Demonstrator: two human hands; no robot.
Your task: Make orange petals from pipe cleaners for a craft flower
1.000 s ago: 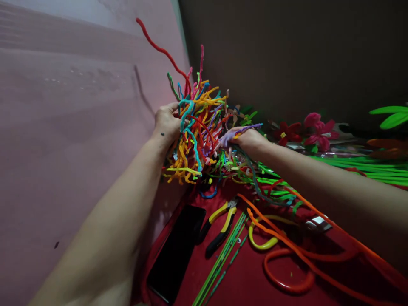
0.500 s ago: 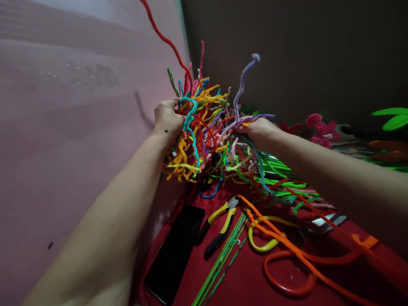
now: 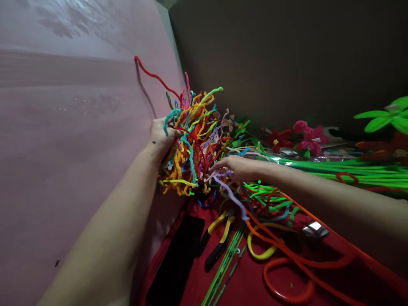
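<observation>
A thick bundle of many-coloured pipe cleaners (image 3: 188,153) stands up against the pink wall side. My left hand (image 3: 162,134) grips the bundle from its left, thumb across the front, with a turquoise pipe cleaner curling over the fingers. One long red pipe cleaner (image 3: 156,76) sticks out toward the upper left. On the bundle's lower right, my right hand (image 3: 237,168) has its fingers closed round pale pink and lavender strands. A lavender pipe cleaner (image 3: 232,197) hangs down from these fingers. The right fingertips are partly hidden among the strands.
On the red cloth (image 3: 248,284) lie a black phone (image 3: 177,261), yellow-black pliers (image 3: 219,238), thin green sticks (image 3: 225,263), a yellow loop handle (image 3: 261,255), a red loop handle (image 3: 287,295) and orange pipe cleaners (image 3: 296,259). Pipe-cleaner flowers (image 3: 310,136) and green stems (image 3: 360,172) lie right.
My right hand has moved down and slightly left, closer to the bundle. The lavender pipe cleaner that stood up now hangs down. My left hand keeps its grip; the view has shifted a little.
</observation>
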